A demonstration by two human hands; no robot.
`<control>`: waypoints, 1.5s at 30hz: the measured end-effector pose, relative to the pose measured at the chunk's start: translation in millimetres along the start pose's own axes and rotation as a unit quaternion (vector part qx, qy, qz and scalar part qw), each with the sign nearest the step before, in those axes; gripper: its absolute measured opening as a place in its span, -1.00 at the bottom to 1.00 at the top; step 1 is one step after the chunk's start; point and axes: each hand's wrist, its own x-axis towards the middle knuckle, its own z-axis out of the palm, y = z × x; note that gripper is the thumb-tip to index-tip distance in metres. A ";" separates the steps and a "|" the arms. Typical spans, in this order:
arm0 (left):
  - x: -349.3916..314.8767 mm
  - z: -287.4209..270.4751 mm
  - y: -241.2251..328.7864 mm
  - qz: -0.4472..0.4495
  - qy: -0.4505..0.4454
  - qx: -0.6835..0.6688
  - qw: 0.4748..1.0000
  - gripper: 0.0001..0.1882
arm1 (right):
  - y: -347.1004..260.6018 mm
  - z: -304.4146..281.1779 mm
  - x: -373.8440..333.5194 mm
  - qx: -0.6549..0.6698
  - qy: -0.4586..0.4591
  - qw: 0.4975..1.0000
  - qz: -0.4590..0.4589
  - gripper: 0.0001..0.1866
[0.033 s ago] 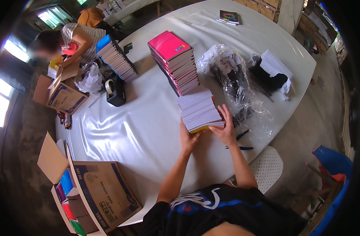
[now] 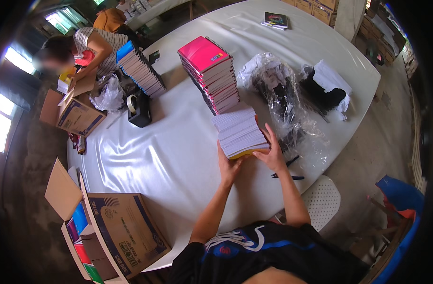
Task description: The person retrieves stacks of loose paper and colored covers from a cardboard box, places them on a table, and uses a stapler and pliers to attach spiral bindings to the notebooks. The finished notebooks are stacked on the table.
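Note:
A thick stack of white paper (image 2: 240, 130) with a yellow cover at its near end lies in front of me on the white-covered table (image 2: 178, 156). My left hand (image 2: 229, 165) is closed round its near left corner. On the near right side, my right hand (image 2: 272, 152) grips the same stack, thumb on the near edge and fingers along the side. Directly beyond it stands a tall pile of pink spiral notebooks (image 2: 204, 54), touching or nearly touching the paper. To the right of my right hand lie dark-handled pliers (image 2: 289, 176), partly hidden by my wrist.
Crumpled clear plastic (image 2: 292, 113) and black material (image 2: 325, 92) lie to the right. Blue spiral notebooks (image 2: 139, 71) and a tape dispenser (image 2: 139, 111) stand at the far left. A carton of notebooks (image 2: 126, 232) is near left. Another person works beside an open box (image 2: 79, 117).
Both hands have shifted slightly, and the stack's near end looks more even, with the yellow cover closer against the pages. Everything else looks the same.

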 end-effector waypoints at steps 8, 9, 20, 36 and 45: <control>-6.2 14.3 -19.1 -0.062 0.001 -0.103 0.993 0.30 | -4.9 -23.9 23.1 0.008 -0.135 0.987 0.083 0.04; -0.9 6.2 18.3 -0.083 -0.020 -0.155 0.984 0.32 | -3.1 -29.5 24.2 0.035 -0.131 0.986 0.099 0.02; -0.5 11.9 -6.6 0.037 0.015 -0.006 0.999 -0.07 | 27.9 6.3 -16.3 -0.275 0.108 0.948 -0.117 -0.37; -65.4 -27.6 77.9 0.161 0.064 0.377 0.910 -0.01 | -14.1 -60.4 15.2 -0.095 -0.001 0.993 0.063 -0.42; -281.5 -183.2 181.7 -0.045 -0.191 0.163 0.967 -0.66 | -148.2 45.1 -4.5 0.061 -0.140 0.987 -0.041 -0.65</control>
